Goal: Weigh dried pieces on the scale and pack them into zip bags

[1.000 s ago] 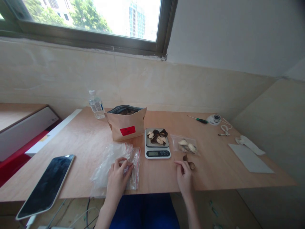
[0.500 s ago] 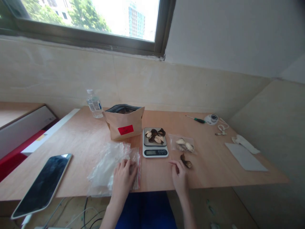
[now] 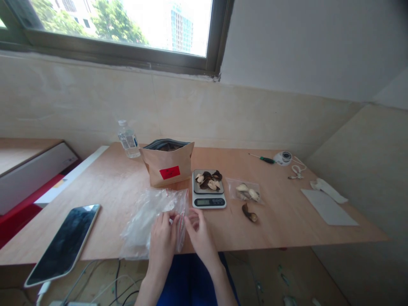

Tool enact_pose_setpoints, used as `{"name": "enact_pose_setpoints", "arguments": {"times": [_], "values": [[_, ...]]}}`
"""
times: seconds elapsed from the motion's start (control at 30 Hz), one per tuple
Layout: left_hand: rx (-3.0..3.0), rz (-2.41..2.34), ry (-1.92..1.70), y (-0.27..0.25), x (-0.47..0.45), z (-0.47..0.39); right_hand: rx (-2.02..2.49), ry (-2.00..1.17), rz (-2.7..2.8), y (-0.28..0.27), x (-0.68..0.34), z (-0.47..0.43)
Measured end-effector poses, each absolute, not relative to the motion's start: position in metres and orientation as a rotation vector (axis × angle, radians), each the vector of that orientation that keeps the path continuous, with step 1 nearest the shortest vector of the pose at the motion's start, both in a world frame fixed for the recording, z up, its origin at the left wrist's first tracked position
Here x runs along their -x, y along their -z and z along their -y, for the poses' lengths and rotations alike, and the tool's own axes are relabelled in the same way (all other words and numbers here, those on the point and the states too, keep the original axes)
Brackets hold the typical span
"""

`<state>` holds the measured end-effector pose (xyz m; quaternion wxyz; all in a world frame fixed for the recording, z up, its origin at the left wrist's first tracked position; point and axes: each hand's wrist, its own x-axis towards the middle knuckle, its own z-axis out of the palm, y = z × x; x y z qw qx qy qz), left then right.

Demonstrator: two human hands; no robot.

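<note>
My left hand (image 3: pixel 163 233) is closed on a clear zip bag (image 3: pixel 181 199) with a red seal line, one of several in a loose pile (image 3: pixel 137 225) at the table's front. From the right, my right hand (image 3: pixel 199 231) pinches the red-lined edge of the same bag; its fingertips partly hide the edge. Just beyond my hands stands a white digital scale (image 3: pixel 208 202) with dried mushroom slices (image 3: pixel 208 180) on its plate. A filled zip bag (image 3: pixel 245 191) of pale pieces lies right of the scale, with one dark dried mushroom piece (image 3: pixel 249 213) in front of it.
An open brown paper pouch (image 3: pixel 168 163) with a red label stands behind the bags, beside a water bottle (image 3: pixel 129 140). A tablet (image 3: pixel 65 242) lies at the left edge. At the right are a screwdriver (image 3: pixel 267 160), a dome camera (image 3: pixel 283 158) and white paper (image 3: pixel 330 207).
My right hand has moved left from beside the dark mushroom piece to the bag at my left hand. The bag's edge now stands a little raised between my hands.
</note>
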<state>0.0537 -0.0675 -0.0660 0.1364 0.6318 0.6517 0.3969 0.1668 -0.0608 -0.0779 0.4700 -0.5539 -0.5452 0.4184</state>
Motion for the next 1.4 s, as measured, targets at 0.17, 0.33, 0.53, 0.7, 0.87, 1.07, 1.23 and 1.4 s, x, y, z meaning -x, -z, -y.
{"name": "enact_pose_setpoints", "arguments": {"times": [0.17, 0.33, 0.53, 0.7, 0.87, 1.07, 1.23, 1.4], "values": [[-1.684, -1.906, -1.381, 0.034, -0.061, 0.075, 1.270, -1.253, 1.218, 0.072, -0.179, 0.052], [-1.440, -2.125, -1.578, 0.017, -0.056, 0.071, 1.302, -1.210, 1.450, 0.046, -0.215, 0.053], [-1.461, -2.040, -1.634, 0.009, -0.061, 0.063, 1.390, -0.540, 1.612, 0.031, -0.227, 0.016], [-1.460, -1.917, -1.685, 0.018, -0.070, 0.050, 1.566, -0.110, 1.763, 0.061, -0.222, -0.032], [-1.400, -1.847, -1.689, 0.032, -0.074, 0.042, 1.589, -0.078, 1.889, 0.068, -0.226, -0.040], [-1.344, -1.753, -1.633, 0.037, -0.077, 0.045, 1.492, -0.083, 2.005, 0.063, -0.243, -0.046], [-1.245, -1.731, -1.616, 0.037, -0.080, 0.045, 1.390, -0.322, 1.775, 0.048, -0.246, -0.035], [-1.225, -1.685, -1.611, 0.035, -0.088, 0.037, 1.286, -0.785, 1.433, 0.006, -0.233, -0.011]]}}
